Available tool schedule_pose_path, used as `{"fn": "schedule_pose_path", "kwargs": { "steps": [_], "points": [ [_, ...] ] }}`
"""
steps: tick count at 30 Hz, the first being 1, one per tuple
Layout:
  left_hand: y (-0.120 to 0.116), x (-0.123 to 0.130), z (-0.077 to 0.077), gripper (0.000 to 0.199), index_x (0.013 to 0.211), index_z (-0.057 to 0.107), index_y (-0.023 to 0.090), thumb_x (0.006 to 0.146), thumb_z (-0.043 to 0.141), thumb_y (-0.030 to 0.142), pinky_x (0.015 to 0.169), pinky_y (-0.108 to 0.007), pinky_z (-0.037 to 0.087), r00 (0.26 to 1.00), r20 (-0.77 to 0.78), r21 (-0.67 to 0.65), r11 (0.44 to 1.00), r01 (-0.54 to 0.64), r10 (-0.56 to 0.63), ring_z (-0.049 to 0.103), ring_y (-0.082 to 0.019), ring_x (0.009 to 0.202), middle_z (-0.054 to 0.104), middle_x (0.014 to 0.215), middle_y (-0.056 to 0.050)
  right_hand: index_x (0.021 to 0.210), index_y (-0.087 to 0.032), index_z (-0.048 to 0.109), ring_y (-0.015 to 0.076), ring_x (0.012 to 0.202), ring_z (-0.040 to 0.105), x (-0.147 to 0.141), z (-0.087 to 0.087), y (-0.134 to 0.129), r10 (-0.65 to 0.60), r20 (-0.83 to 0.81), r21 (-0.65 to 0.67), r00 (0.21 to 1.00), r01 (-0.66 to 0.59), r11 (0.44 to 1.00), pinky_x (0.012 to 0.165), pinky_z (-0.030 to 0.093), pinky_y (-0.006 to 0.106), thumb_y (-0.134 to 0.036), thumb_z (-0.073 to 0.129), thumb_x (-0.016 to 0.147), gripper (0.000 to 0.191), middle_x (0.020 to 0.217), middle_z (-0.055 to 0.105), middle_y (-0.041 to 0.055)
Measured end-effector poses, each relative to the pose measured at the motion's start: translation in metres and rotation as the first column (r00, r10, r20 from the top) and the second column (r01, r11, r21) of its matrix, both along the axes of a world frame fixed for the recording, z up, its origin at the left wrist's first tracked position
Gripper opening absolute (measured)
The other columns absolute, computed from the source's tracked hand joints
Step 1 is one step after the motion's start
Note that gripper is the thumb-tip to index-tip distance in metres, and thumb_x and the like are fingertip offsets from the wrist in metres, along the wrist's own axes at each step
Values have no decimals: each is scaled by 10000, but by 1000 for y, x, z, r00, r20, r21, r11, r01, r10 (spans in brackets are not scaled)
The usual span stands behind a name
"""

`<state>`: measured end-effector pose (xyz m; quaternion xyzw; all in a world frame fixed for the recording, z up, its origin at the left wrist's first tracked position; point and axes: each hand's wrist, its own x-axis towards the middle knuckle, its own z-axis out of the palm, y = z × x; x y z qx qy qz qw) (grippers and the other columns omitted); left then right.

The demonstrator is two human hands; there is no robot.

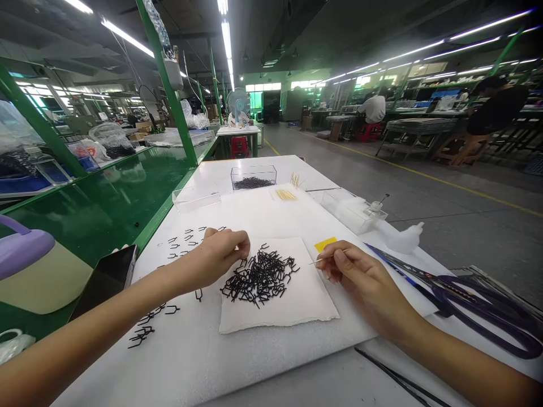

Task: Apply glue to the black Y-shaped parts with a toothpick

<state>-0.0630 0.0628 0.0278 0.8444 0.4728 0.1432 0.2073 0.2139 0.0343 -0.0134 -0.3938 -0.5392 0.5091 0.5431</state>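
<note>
1. Purple and cream object (42, 271) at the left edge, cut off by the frame; a dark phone (104, 280) leans just right of it.
2. Loose black forks (146, 330) lie scattered over the left side of the white surface (186, 353), several bunched at the near end.
3. Left hand (220, 254): fingers drawn together, narrow, above the far left edge of the pile; cannot tell whether a fork is gripped.
4. Clear box (253, 183), far, holding more black parts.
5. Pile (261, 277) of black forks, heaped and tangled on a white pad (292, 314) at the middle.
6. Pale sticks (285, 194), far, lying side by side.
7. Yellow square (325, 243), just beyond the right hand (360, 277), which pinches a thin stick (328, 258) with its tip pointing left toward the pile.
8. Scissors (487, 316), large, dark-handled, lying at the right.
</note>
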Motion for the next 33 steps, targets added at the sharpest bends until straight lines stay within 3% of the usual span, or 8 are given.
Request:
{"fn": "schedule_pose_path", "kwargs": {
  "steps": [5, 8, 14, 18, 22, 28, 33],
  "points": [
    [-11, 17, 2, 249, 1150, 653, 250, 1008, 448, 241, 782, -324, 449, 978, 200, -14, 999, -50, 52, 599, -189, 858, 688, 987, -28, 788, -266, 785, 130, 667, 555, 0, -1, -1, 7, 11, 26, 1000, -7, 1000, 609, 449, 225, -536, 742, 856, 281, 745, 688, 5],
    [-22, 31, 3, 254, 1035, 724, 248, 994, 481, 189, 855, -275, 477, 935, 352, -59, 998, -12, 32, 643, -161, 961, 726, 1011, -6, 821, -278, 792, 126, 663, 568, 1, -2, 1, 2, 20, 51, 1000, -3, 999, 605, 459, 218, -516, 723, 881, 255, 764, 703, 4],
    [-42, 55, 6, 135, 850, 753, 194, 895, 641, 135, 763, -212, 492, 741, 651, -281, 959, 33, 165, 652, -124, 819, 751, 842, 13, 908, -294, 809, 136, 665, 620, -2, 1, -4, 11, 81, 111, 997, -20, 994, 639, 521, 219, -481, 715, 898, 209, 752, 727, 7],
    [-50, 62, -4, 76, 783, 745, 177, 792, 750, 102, 706, -180, 514, 519, 791, -463, 871, 164, 323, 657, -107, 750, 729, 761, 19, 879, -318, 804, 132, 620, 637, -5, 4, -13, -45, 252, 192, 967, -5, 981, 623, 563, 205, -463, 718, 895, 169, 703, 729, -7],
    [-58, 64, -13, 79, 866, 776, 188, 825, 763, 122, 712, -164, 547, 406, 847, -476, 831, 287, 345, 687, -92, 721, 739, 746, 20, 898, -331, 799, 154, 644, 681, -5, 3, -20, -32, 352, 144, 936, -20, 989, 621, 599, 219, -448, 726, 884, 139, 707, 734, -8],
    [-63, 65, -15, 79, 796, 779, 177, 823, 784, 103, 734, -139, 567, 300, 842, -532, 783, 322, 449, 718, -87, 743, 770, 752, 12, 865, -361, 820, 152, 655, 710, -12, 5, -28, -77, 327, 71, 942, 56, 996, 607, 606, 194, -465, 764, 834, 122, 739, 766, -11],
    [-57, 70, -15, 70, 776, 780, 170, 813, 813, 121, 704, -81, 525, 247, 858, -509, 810, 293, 450, 692, -52, 736, 764, 735, 27, 972, -381, 840, 167, 644, 748, -18, 7, -29, -71, 326, 73, 943, 50, 996, 603, 624, 205, -424, 758, 828, 171, 662, 771, -5]
  ]
}}
